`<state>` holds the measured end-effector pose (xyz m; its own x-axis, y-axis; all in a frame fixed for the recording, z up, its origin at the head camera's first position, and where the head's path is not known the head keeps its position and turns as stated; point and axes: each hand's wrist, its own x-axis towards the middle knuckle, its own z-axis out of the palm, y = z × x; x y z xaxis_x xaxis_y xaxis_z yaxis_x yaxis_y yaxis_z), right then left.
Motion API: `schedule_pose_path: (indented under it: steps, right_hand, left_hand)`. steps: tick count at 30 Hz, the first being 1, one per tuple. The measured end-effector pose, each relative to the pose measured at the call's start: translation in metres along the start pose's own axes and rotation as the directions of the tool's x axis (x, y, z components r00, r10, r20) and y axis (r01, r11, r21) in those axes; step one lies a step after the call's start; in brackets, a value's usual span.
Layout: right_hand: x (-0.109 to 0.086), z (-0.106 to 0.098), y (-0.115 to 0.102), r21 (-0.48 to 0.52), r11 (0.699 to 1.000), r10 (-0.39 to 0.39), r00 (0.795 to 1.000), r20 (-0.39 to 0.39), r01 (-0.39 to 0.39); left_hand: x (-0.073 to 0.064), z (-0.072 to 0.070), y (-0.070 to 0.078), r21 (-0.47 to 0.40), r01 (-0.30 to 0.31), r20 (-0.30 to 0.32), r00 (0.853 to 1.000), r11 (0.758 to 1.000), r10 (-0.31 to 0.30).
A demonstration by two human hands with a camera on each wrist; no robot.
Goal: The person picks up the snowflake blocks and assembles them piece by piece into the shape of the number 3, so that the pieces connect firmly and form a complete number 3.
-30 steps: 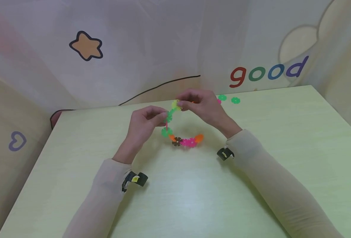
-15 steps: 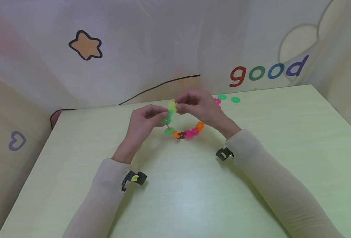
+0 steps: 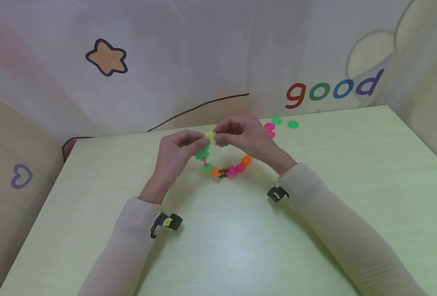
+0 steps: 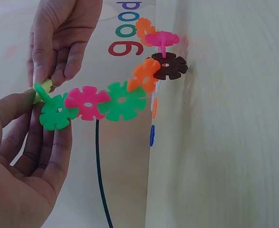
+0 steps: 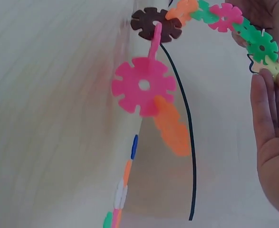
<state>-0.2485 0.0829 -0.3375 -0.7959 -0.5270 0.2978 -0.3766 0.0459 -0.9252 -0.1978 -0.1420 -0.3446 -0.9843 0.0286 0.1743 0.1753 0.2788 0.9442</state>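
Both hands hold up a curved chain of notched, flower-shaped plastic discs above the table. At its upper end, my left hand pinches the chain by a yellow disc and the green discs joined near it. My right hand pinches the yellow disc from the other side, fingertips close to the left ones. From there the chain hangs through a pink disc, a green disc, an orange disc, a brown disc and pink discs. An orange disc forms its free end.
Behind the right hand, loose pink discs and green discs lie near the back edge of the pale table. Blue discs and white discs show edge-on there. A printed curtain hangs behind.
Both hands have come closer together; the right hand moved left and slightly down with the yellow disc, now at the left fingertips. The hanging chain swung up, then settled a little lower.
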Motion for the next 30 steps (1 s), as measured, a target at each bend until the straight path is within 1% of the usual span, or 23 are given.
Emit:
schedule_pose_path:
  steps: [3,7,12,15,18,22,23,26,30]
  right_hand:
    - [0.0,-0.007,-0.001,-0.021,1.0,0.022,1.0,-0.003,-0.022]
    - [-0.001,-0.027,0.001,-0.103,0.991,0.083,0.996,-0.044,-0.088]
    - [0.007,-0.055,0.013,-0.2,0.959,0.187,0.978,-0.097,-0.203]
    - [0.014,-0.066,0.023,-0.249,0.939,0.218,0.971,-0.096,-0.236]
    - [0.021,-0.072,0.034,-0.336,0.904,0.259,0.964,-0.065,-0.266]
    - [0.028,-0.076,0.047,-0.467,0.833,0.332,0.943,-0.005,-0.296]
    - [0.029,-0.077,0.049,-0.487,0.821,0.347,0.938,0.01,-0.298]
    - [0.033,-0.077,0.053,-0.553,0.781,0.37,0.928,0.038,-0.289]
    - [0.038,-0.076,0.056,-0.62,0.736,0.391,0.918,0.062,-0.272]
  left_hand:
    - [0.001,0.001,-0.001,-0.001,0.006,-0.008,1.0,1.0,-0.006]
    - [0.001,0.002,-0.002,0.002,0.015,-0.008,1.0,1.0,-0.015]
    - [0.001,0.002,-0.001,0.011,0.024,-0.014,1.0,1.0,-0.024]
    - [0.0,0.0,-0.001,0.007,0.035,-0.017,0.999,0.999,-0.034]
    - [0.0,0.0,-0.001,0.001,0.048,-0.018,0.999,0.999,-0.048]
    - [0.0,-0.001,0.0,-0.005,0.049,-0.014,0.999,0.999,-0.049]
    - [0.0,-0.002,0.0,-0.008,0.045,-0.011,0.999,0.999,-0.045]
    - [0.0,-0.003,0.001,-0.009,0.032,-0.005,0.999,0.999,-0.032]
    - [0.001,-0.004,0.001,-0.019,0.023,-0.002,1.0,1.0,-0.023]
